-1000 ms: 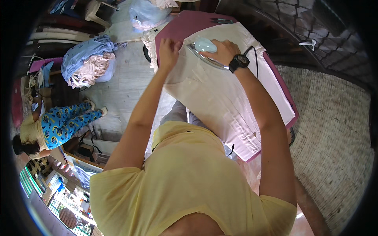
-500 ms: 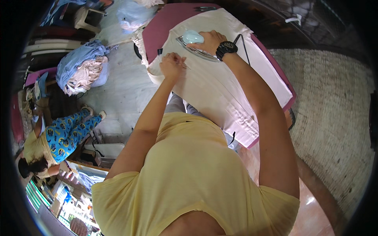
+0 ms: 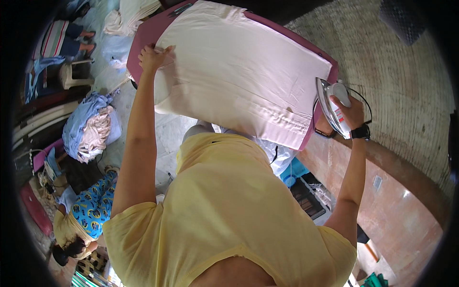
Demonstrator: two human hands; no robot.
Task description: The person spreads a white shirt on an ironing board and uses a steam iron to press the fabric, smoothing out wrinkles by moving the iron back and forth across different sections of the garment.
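A pale pink cloth (image 3: pixel 239 71) lies spread over a magenta ironing board (image 3: pixel 143 36). My left hand (image 3: pixel 154 57) rests flat on the cloth's left edge, fingers spread. My right hand (image 3: pixel 351 111), with a black wristwatch, grips the handle of a clothes iron (image 3: pixel 331 106). The iron is tipped up on its side at the board's right end, off the cloth, its metal soleplate facing the cloth. A black cord loops around it.
A heap of blue and beige laundry (image 3: pixel 91 126) lies on the floor at left. Another person in blue patterned trousers (image 3: pixel 93 205) sits at lower left. More folded cloth (image 3: pixel 129 16) sits beyond the board. A blue basket (image 3: pixel 294 172) stands under the board.
My right hand has carried the iron from the far left part of the cloth to the board's right end and tipped it up. My left hand stays on the cloth's edge.
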